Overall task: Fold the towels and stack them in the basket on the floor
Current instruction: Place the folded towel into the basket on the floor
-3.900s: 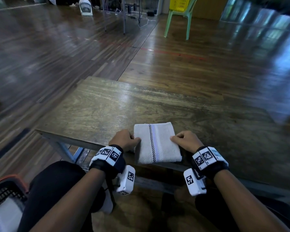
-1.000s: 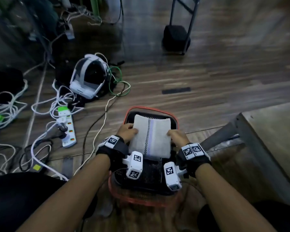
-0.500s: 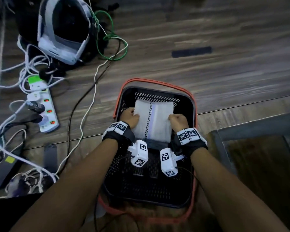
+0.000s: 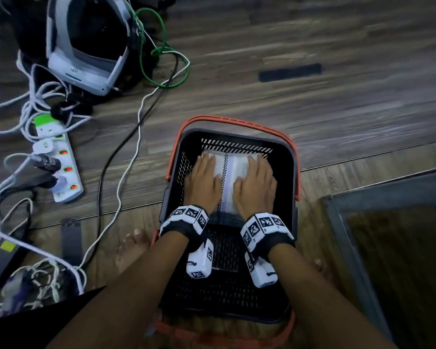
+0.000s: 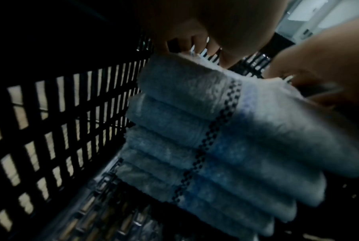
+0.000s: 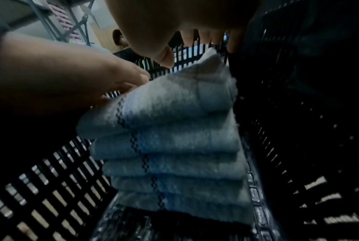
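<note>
From the head view, your left hand (image 4: 204,181) and right hand (image 4: 255,185) lie flat, fingers straight, pressing the top towel (image 4: 227,183) at the far end of the black slatted basket (image 4: 293,250) on the plank floor; nothing is gripped. Only the wrist views reveal what lies beneath: a stack of folded towels (image 5: 197,156), fluffy white terry with a dark checkered stripe and a pale blue band down each fold, standing close to the far wall. The head view alone shows the basket's orange handle (image 4: 237,122), a white power strip (image 4: 58,162) with tangled cables and a headset (image 4: 86,44) to the left.
</note>
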Available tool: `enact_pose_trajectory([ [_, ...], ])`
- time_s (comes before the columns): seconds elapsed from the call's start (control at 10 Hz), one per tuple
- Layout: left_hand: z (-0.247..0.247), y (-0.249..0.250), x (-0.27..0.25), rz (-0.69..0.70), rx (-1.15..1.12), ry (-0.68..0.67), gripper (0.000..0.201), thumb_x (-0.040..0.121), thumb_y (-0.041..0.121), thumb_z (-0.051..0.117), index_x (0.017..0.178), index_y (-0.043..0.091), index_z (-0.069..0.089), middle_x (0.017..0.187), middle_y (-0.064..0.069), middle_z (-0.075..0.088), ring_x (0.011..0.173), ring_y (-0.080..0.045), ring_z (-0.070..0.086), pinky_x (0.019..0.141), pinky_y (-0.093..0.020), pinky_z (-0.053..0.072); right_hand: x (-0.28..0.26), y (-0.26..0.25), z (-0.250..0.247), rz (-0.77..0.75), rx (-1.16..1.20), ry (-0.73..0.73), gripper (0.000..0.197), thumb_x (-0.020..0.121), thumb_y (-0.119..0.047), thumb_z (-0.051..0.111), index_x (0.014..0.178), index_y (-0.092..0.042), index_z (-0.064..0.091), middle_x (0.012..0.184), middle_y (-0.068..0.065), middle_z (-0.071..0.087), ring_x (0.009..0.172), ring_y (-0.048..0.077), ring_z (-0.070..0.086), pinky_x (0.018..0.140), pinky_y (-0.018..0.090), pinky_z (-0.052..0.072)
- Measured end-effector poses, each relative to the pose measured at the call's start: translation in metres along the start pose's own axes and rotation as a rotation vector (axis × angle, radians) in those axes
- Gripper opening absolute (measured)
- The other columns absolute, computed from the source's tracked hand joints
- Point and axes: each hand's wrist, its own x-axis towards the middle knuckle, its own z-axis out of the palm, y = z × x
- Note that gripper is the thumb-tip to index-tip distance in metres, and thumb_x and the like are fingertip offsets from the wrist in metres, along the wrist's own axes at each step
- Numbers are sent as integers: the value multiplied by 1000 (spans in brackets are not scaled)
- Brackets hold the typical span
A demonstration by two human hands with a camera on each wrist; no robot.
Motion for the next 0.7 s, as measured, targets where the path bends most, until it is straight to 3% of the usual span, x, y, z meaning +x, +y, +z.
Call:
enact_pose_trajectory([
  [0.1,10,-6,1,0,162,-138,53,100,29,24,149,15,10,159,-4,0,146,-18,-3,117,-41,14,-3,7,20,-22,-82,-42,59,90,-29,32,144,-7,28,155,13,21,143,27,19,110,46,26],
  [0.2,22,-11,3,-7,226,-198,54,100,32,18,150,18,3,158,-1,-5,145,-17,-9,118,-44,7,-5,14,38,0,-86,-47,60,91,-33,25,145,-5,25,156,12,18,144,26,16,110,46,27],
  [0.4,39,-19,6,5,282,-158,55,99,33,17,149,17,2,159,-1,3,146,-19,-5,118,-43,3,-5,18,59,18,-43,17,60,93,-30,34,145,-3,25,155,15,21,143,28,21,107,46,35],
  [0.5,38,-17,6,-8,303,-190,55,99,33,16,149,17,0,159,-1,2,146,-21,-4,117,-43,1,-5,19,59,18,-31,-39,61,94,-31,30,147,-4,18,157,13,13,145,26,13,108,43,32],
  [0.6,30,-13,4,-22,318,-264,56,100,34,16,149,16,-5,158,-2,-7,145,-21,-10,117,-44,-1,-7,18,49,29,-48,-161,65,91,-38,15,149,-8,12,159,10,2,146,23,2,109,41,30],
  [0.7,10,-2,2,-53,328,-383,57,100,35,16,149,16,-7,157,-3,-15,144,-23,-14,117,-47,-3,-1,16,19,38,-34,-329,62,95,-37,24,149,-11,8,159,5,-5,146,19,-5,108,42,29],
])
